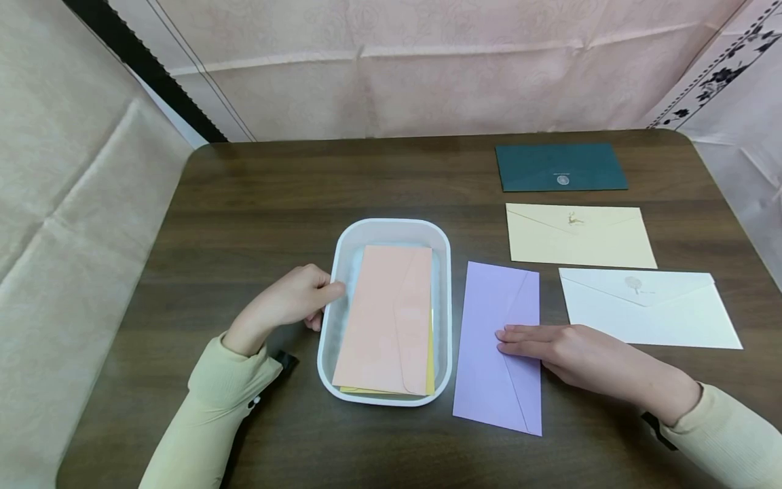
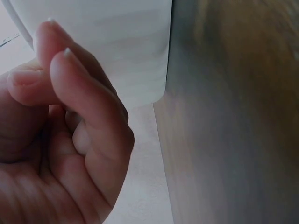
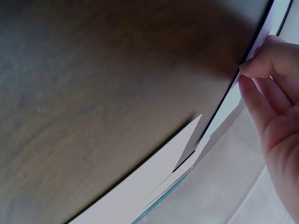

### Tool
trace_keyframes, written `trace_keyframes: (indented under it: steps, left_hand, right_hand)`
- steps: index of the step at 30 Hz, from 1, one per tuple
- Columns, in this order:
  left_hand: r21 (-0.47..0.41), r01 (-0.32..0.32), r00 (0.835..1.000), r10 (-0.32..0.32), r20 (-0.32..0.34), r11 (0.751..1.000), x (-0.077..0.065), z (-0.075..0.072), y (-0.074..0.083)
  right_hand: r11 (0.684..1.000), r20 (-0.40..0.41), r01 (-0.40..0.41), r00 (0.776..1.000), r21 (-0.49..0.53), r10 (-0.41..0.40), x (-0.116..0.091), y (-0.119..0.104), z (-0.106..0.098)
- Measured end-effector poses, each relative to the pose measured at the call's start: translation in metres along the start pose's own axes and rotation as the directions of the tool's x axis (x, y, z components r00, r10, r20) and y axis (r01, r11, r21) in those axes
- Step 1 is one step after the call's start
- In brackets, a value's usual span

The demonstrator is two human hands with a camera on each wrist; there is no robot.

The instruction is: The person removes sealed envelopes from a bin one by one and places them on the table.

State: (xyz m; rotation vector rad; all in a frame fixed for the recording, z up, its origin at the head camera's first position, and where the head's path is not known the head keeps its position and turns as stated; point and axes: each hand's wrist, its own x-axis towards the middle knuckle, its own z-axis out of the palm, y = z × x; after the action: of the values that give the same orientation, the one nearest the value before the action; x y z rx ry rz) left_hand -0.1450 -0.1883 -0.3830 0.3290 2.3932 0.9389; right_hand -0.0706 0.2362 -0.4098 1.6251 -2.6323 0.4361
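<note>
A white plastic tray (image 1: 324, 339) stands at the middle of the table. My left hand (image 1: 293, 299) holds its left rim, thumb over the edge and the other fingers curled outside. Inside the tray, a pink envelope (image 1: 385, 319) lies over a yellow envelope (image 1: 431, 353), of which only edges show. To the right of the tray is a purple envelope (image 1: 489, 394). The straight fingers of my right hand (image 1: 568, 350) rest on it near its right side; the thumb is hidden in the head view. In the right wrist view, the fingertips (image 3: 247, 70) touch the surface edge-on.
Beyond my right hand lie a white envelope (image 1: 647, 312), a cream envelope (image 1: 574, 238) and a dark teal envelope (image 1: 556, 166), in a column along the right of the wooden table (image 1: 269, 197). Pale cloth (image 1: 427, 88) hangs around the table.
</note>
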Motion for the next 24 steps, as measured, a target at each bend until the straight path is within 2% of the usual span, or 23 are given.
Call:
trace_keyframes:
  steps: [14, 24]
  left_hand:
    - [-0.015, 0.016, 1.000, -0.016, 0.004, 1.000, -0.0009, -0.0001, 0.0008]
    - [-0.010, 0.019, 1.000, -0.018, 0.004, 1.000, -0.0010, 0.0001, 0.0013]
  right_hand:
    - [0.999, 0.006, -0.036, 0.999, -0.001, 0.036, 0.0038, -0.0030, -0.0029]
    - [0.999, 0.005, -0.023, 1.000, -0.029, 0.023, 0.0054, -0.0033, -0.0044]
